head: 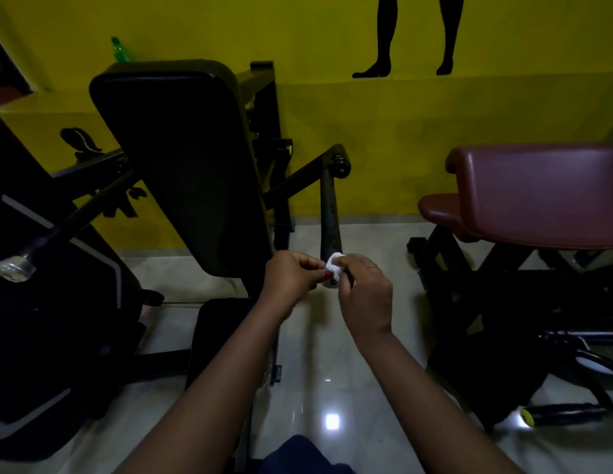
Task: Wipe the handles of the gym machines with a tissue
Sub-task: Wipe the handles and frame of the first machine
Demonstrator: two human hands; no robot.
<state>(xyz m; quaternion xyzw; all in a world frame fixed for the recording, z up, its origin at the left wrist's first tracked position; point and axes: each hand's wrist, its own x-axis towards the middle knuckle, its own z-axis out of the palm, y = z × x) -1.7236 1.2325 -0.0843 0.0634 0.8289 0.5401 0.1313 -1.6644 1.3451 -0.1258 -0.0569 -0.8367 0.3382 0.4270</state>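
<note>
Tissue (pixel 333 265), soft and easily torn, sits bunched at the near end of the handle (pixel 329 213); we pinch it with our left hand (pixel 291 280) and right hand (pixel 365 295), best gripped as a wad.

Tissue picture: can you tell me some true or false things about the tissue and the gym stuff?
1. The left hand and the right hand both hold the tissue. True.
2. The tissue is at the far end of the bar. False: it is at the near end, by the hands.
3. The wall is blue. False: it is yellow.
4. A green bottle shows above the black pad. True.
5. The bench on the right is green. False: it is maroon.
</note>
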